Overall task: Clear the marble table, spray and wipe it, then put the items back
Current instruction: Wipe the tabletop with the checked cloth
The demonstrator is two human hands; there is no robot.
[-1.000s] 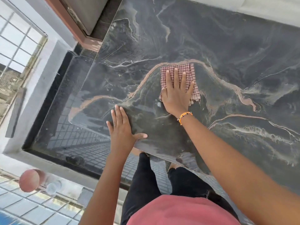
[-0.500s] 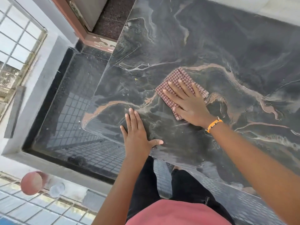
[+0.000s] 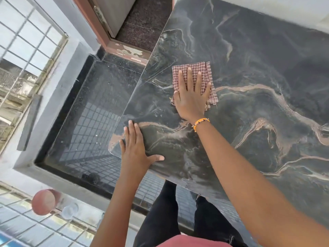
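The dark marble table (image 3: 258, 72) with tan veins fills the right of the view, its top bare except for a folded red-and-white checked cloth (image 3: 204, 68). My right hand (image 3: 191, 97) lies flat on the cloth with straight, spread fingers, pressing it onto the marble near the table's left edge. An orange bracelet circles that wrist. My left hand (image 3: 135, 148) rests flat on the table's near left corner, fingers straight, thumb out to the right.
Left of the table a glossy black floor (image 3: 85, 122) reflects a window grid. A brown door frame (image 3: 106, 41) stands at the top. A pink round object (image 3: 44, 202) and a clear glass (image 3: 69, 211) sit at the lower left. My legs stand below the table's front edge.
My right hand has slid the cloth toward the table's far left edge, turning it from angled to square. My left hand stays planted on the near corner.
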